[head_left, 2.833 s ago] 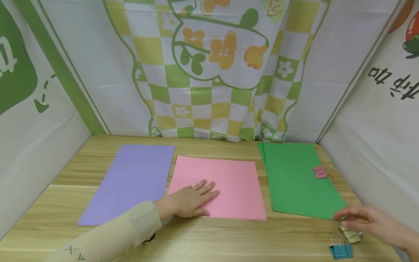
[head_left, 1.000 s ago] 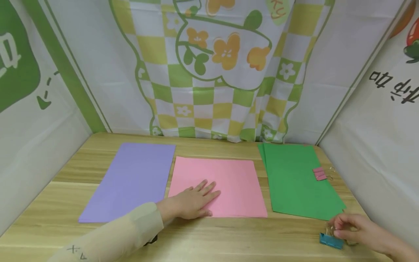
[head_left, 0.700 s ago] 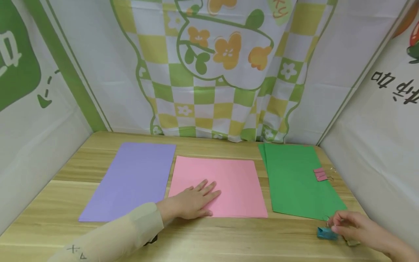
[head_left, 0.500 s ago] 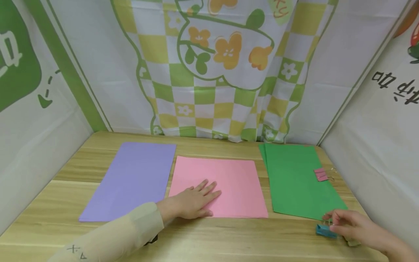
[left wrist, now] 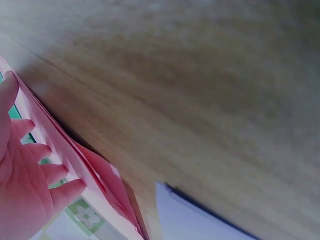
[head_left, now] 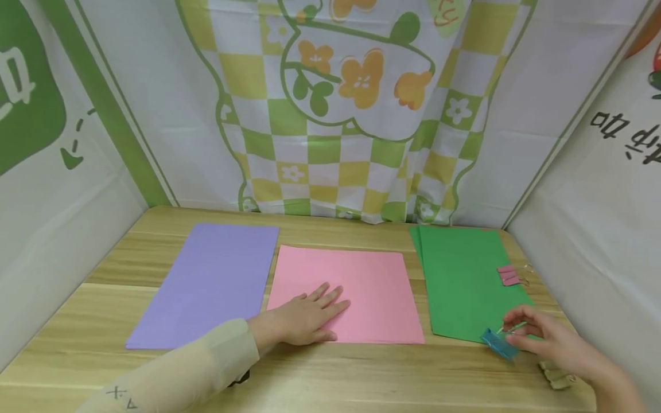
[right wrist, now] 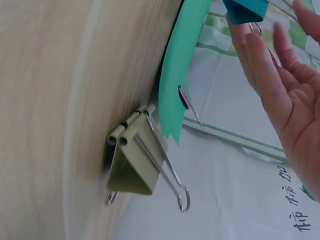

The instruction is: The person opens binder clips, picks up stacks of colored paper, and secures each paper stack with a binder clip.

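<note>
On the counter (head_left: 361,376) I see from afar a left paper stack (head_left: 206,281), middle stack (head_left: 373,292) and right stack (head_left: 467,281), one clip (head_left: 508,276) on it, another clip (head_left: 556,377) in front.

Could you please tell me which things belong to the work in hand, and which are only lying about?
Seemingly in use:
blue clip, held by the right hand
pink paper, under the left hand

Apparently lying about:
purple paper
green paper
pink clip
olive clip, on the table

Head: we look forward, down across the table (head_left: 372,373).
Left wrist: tilted, we're close on pink paper (left wrist: 80,165).
Right wrist: sideways, near the yellow clip (right wrist: 129,172) we share with head.
</note>
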A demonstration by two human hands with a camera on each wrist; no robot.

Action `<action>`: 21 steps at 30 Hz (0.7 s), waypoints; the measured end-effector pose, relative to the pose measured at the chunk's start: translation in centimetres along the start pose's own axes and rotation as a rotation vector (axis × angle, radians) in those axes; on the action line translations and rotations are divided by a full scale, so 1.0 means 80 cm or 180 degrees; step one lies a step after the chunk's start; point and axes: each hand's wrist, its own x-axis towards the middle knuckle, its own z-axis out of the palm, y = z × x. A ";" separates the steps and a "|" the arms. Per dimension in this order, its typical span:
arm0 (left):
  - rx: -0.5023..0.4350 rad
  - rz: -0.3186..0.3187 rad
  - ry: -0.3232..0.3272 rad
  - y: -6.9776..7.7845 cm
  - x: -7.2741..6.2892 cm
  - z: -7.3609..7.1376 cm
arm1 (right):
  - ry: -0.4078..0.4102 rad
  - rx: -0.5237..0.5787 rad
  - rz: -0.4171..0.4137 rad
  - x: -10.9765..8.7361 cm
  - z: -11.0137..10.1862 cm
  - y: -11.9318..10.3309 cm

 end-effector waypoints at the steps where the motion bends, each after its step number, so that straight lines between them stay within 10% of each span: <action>1: 0.0007 0.0005 0.0004 0.000 0.000 0.000 | 0.0028 -0.0011 0.0016 0.003 -0.001 -0.001; 21: 0.0009 0.0047 0.0029 0.000 -0.003 -0.002 | 0.0333 0.0218 0.0388 0.034 0.007 -0.012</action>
